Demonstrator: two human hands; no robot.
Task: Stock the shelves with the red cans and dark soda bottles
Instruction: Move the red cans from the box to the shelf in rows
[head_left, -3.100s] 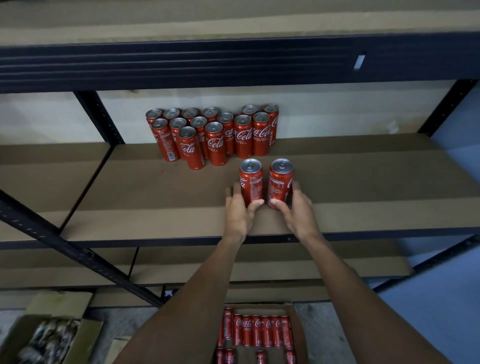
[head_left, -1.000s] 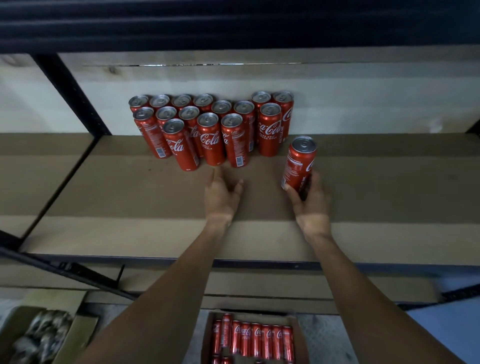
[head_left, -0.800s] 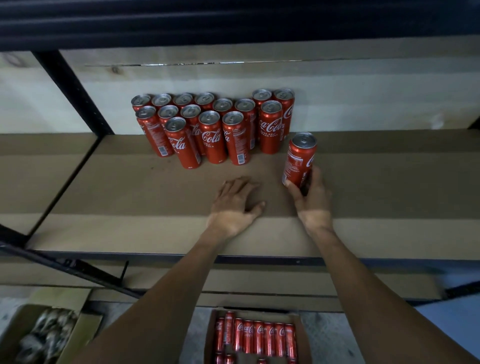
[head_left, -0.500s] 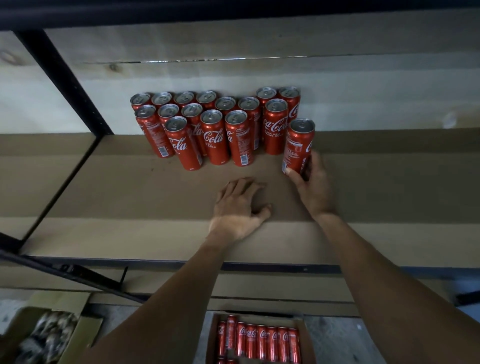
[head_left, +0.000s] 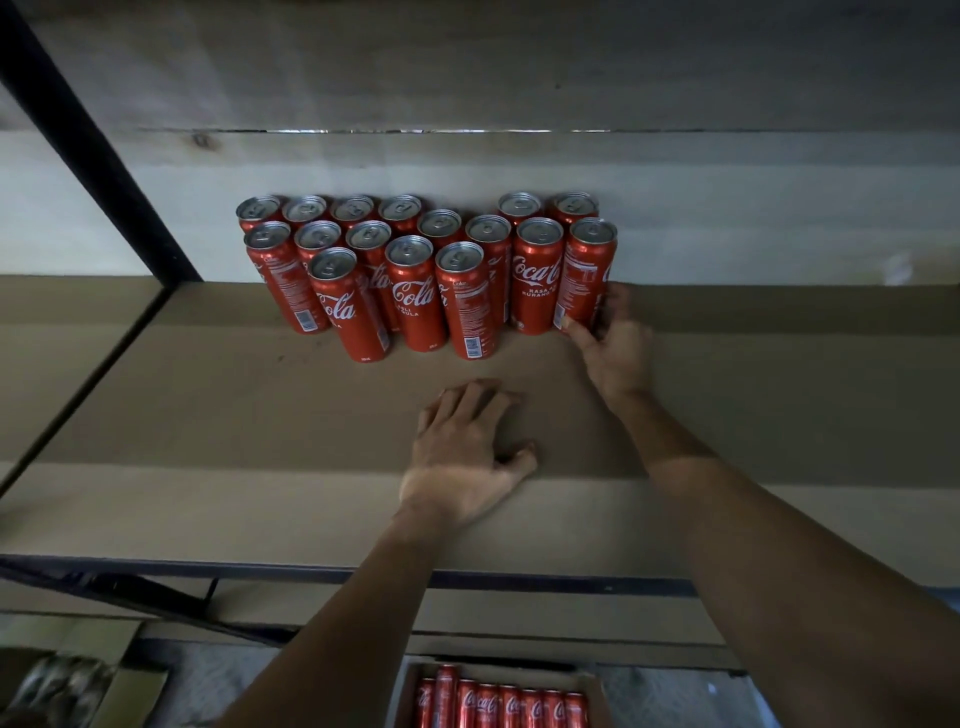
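The right hand (head_left: 618, 345) is gripping the lower part of a red can (head_left: 584, 275), with the thumb on the near side and the fingers curling round its right side. This can is standing upright at the right end of the group of cans (head_left: 415, 291), at the far side of the shelf (head_left: 234, 415). It is just beside the neighbouring can (head_left: 537, 280), possibly touching it. The left hand (head_left: 465, 457) is resting on the shelf nearer the front edge, fingers loosely bent and holding nothing.

The likely trouble is coming from how tall, slim and tightly packed these cans are. Because the hand is holding low, a push to the left would be tipping the top of the can into its neighbour, and one knock could be sending several over in a chain. The fingers are sitting close to the cans behind, so pulling the hand out carelessly could be dragging the can back off its spot or rocking it. A fallen can would be rolling towards the front edge, where the left hand is covering only a small stretch.

More cans are waiting in the box (head_left: 597, 688) on the floor below, so the job is looking far from finished. No dark bottles are showing anywhere.
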